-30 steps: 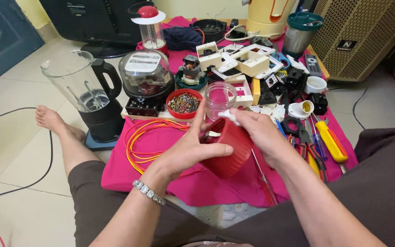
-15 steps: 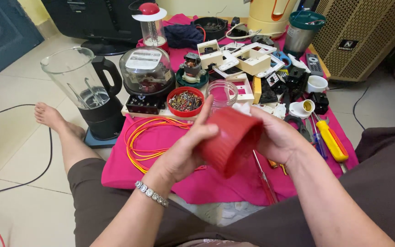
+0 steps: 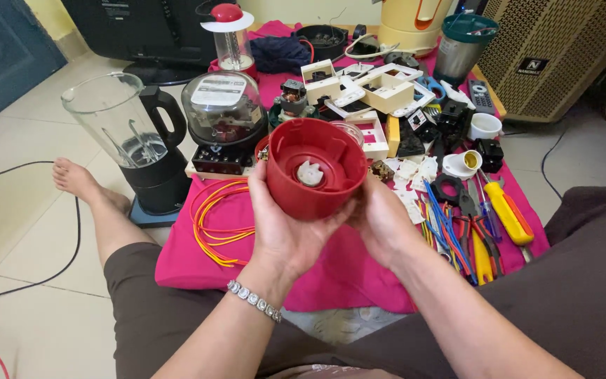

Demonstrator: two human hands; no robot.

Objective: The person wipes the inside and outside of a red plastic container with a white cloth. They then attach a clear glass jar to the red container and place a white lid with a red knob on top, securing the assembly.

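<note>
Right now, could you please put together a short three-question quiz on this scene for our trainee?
1. True or false: both hands hold the red round base above the pink cloth.
2. Which way does the base's open side face? A) down at the cloth B) up toward the camera C) toward the blender jug
3. What lies on the cloth just left of the left hand?

Key:
1. True; the right hand supports the other side.
2. B; a white coupling shows inside.
3. A coil of orange and yellow wires.
</note>
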